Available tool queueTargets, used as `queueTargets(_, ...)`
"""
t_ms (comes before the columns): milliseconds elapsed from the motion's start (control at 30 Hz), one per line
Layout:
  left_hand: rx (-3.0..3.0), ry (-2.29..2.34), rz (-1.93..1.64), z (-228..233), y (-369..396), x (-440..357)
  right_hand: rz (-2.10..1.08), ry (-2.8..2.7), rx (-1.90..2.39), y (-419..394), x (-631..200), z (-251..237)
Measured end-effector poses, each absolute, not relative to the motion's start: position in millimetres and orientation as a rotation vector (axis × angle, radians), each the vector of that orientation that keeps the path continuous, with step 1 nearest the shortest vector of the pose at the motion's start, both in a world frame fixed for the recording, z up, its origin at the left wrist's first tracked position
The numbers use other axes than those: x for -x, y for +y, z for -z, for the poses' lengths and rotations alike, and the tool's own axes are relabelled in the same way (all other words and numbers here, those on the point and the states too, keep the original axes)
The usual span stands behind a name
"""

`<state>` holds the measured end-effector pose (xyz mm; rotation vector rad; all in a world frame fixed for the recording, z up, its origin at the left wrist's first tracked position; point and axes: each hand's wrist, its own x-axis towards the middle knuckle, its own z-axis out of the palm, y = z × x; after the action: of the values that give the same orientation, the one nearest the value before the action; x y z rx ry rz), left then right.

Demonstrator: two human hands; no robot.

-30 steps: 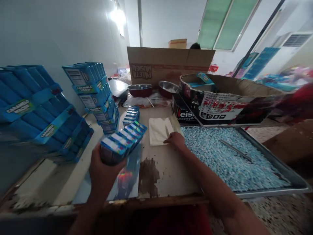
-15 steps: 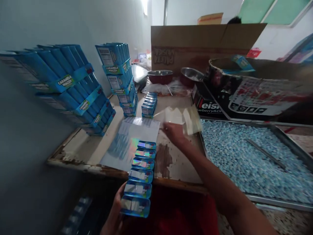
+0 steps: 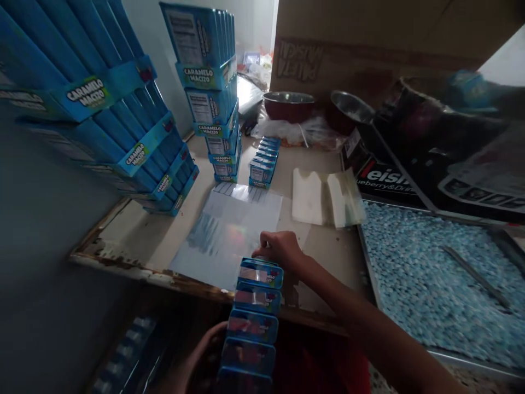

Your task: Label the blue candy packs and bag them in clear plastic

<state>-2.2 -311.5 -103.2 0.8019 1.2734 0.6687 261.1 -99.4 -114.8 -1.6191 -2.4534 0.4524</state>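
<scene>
A row of small blue candy packs (image 3: pixel 253 328), shiny on top, runs away from me at the table's front edge. My left hand (image 3: pixel 200 350) is wrapped round its near left side; shadow and the packs hide most of its fingers. At the row's far end is my right hand (image 3: pixel 283 249), its fingers curled and pinched. What they hold, if anything, is hidden. Beyond the row a sheet with a shiny film (image 3: pixel 233 219) lies flat on the table (image 3: pixel 320 158). Right of it lies a cream folded piece (image 3: pixel 307 197), whose material I cannot tell.
Tall stacks of blue candy displays (image 3: pixel 139 153) (image 3: pixel 211 104) stand at left, with a single display (image 3: pixel 264 161) behind the sheet. A metal tray of blue candies (image 3: pixel 426 273) holds a flat metal strip (image 3: pixel 476 276). Bowls (image 3: pixel 289 106) and cardboard boxes (image 3: pixel 381 60) stand behind.
My right hand has come back from beside the cream piece to the far end of the pack row. The row, with my left hand, sits lower in view. My view has tilted down.
</scene>
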Motion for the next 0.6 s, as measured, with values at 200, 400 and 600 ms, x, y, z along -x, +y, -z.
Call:
queueTargets(200, -1.748, 1.627, -0.813, 70, -175, 8, -0.374, -2.626, 1.373, -97, -261, 111)
queueTargets(400, -2.83, 1.271, -0.493, 78, -93, -52, -0.368, -2.677, 1.326, -91, -263, 105)
queueTargets(600, -2.642, 1.367, -0.622, 115, -104, -49, -0.376, -2.67, 1.526, -105, -294, 104)
